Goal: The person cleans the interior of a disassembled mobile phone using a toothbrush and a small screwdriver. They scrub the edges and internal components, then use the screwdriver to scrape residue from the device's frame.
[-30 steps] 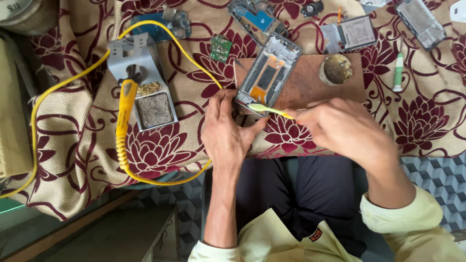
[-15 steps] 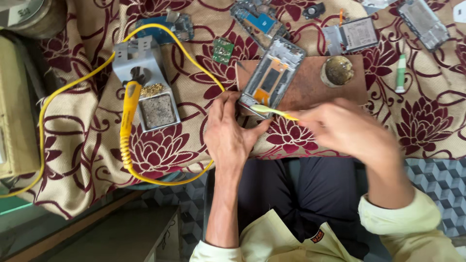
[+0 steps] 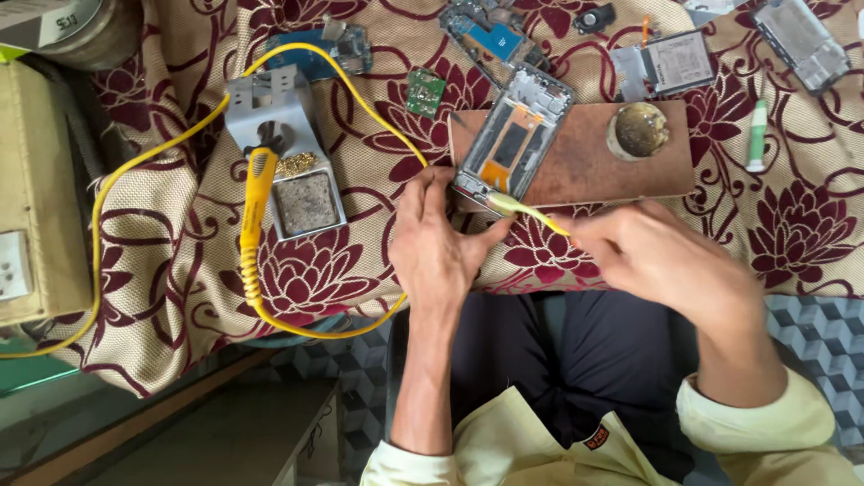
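Hardly moved since the earlier frame: right hand still pinching yellow tweezers, tip kept at near end of the opened phone frame. Left hand pressed flat beside it, fingers spread, probably for steadying on the brown board. Yellow soldering iron left parked in its stand, far left.

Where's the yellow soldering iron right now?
In the head view the yellow soldering iron rests in its grey metal stand on the left of the floral cloth, beside the stand's sponge tray, away from the left hand.
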